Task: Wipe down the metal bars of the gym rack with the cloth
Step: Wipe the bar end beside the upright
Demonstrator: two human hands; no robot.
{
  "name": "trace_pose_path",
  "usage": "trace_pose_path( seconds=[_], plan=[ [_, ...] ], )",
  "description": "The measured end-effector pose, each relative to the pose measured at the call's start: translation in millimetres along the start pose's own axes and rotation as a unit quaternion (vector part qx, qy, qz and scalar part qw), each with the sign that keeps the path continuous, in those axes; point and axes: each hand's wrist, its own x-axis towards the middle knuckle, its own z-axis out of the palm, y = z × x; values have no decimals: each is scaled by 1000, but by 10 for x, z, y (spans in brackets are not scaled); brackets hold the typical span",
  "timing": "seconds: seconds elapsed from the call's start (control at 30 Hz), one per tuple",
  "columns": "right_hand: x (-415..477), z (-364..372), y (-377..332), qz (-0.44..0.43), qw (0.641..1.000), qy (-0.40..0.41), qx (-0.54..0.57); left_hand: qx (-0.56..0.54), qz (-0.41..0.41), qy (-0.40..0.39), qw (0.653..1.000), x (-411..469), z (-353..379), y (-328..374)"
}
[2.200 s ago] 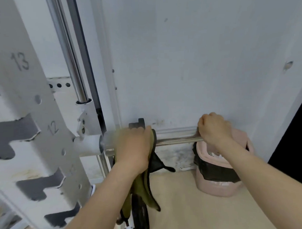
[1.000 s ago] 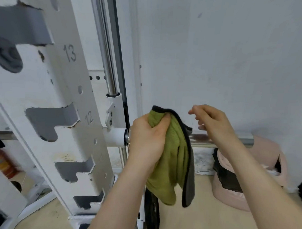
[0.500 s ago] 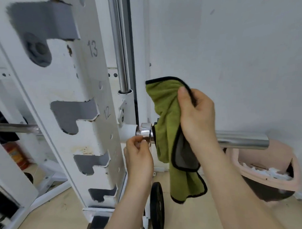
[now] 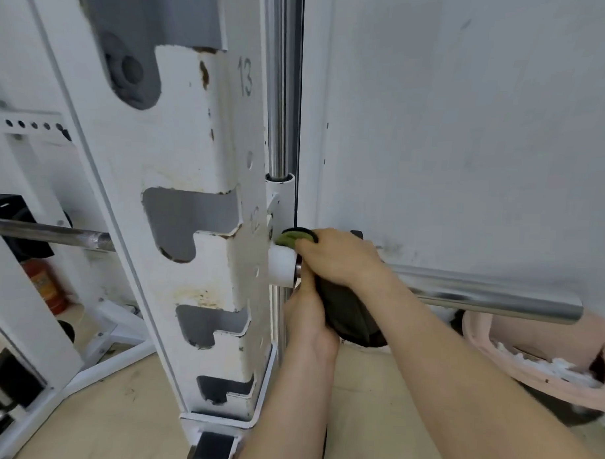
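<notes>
A chrome horizontal bar (image 4: 480, 297) sticks out to the right from the white notched upright (image 4: 198, 225) of the gym rack. The green and dark cloth (image 4: 349, 313) is wrapped over the bar's inner end, next to the white collar (image 4: 282, 268). My right hand (image 4: 341, 256) grips the cloth from above, pressing it onto the bar. My left hand (image 4: 308, 322) is just below and holds the hanging part of the cloth from underneath. A vertical chrome rod (image 4: 282, 91) rises behind the upright.
The white wall (image 4: 469, 132) stands close behind the bar. A pink bin (image 4: 516, 343) sits on the floor under the bar's free end. Left of the upright are another bar (image 4: 47, 236), dark weight plates and a red extinguisher (image 4: 47, 285). The floor is beige.
The cloth has come down from held up in the right hand onto the bar's inner end. My left hand moved from the collar to the cloth below. The view has moved closer.
</notes>
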Motion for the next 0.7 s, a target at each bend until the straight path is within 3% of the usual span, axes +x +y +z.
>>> trace_pose_path(
  seconds=[0.1,0.17,0.23,0.33,0.47,0.53,0.63,0.7],
  plan=[
    [276,-214,-33,38,989,-132,63,28,12,19,999,-60,11,12],
    [374,-246,-13,51,985,-157,57,47,28,24,998,-104,19,23],
    [348,-184,20,37,989,-122,69,59,39,24,997,-135,27,27],
    [-15,16,80,-30,999,24,12,49,28,24,998,-136,54,2],
    [-463,204,208,-139,978,154,-14,90,-2,7,996,-123,26,63],
    [-365,176,297,-100,984,148,-25,66,-7,6,998,-234,46,101],
    [57,-35,291,42,998,37,20,117,14,37,992,-430,-30,51],
    [153,-104,238,25,998,5,52,118,38,52,991,-464,-109,62]
  ],
)
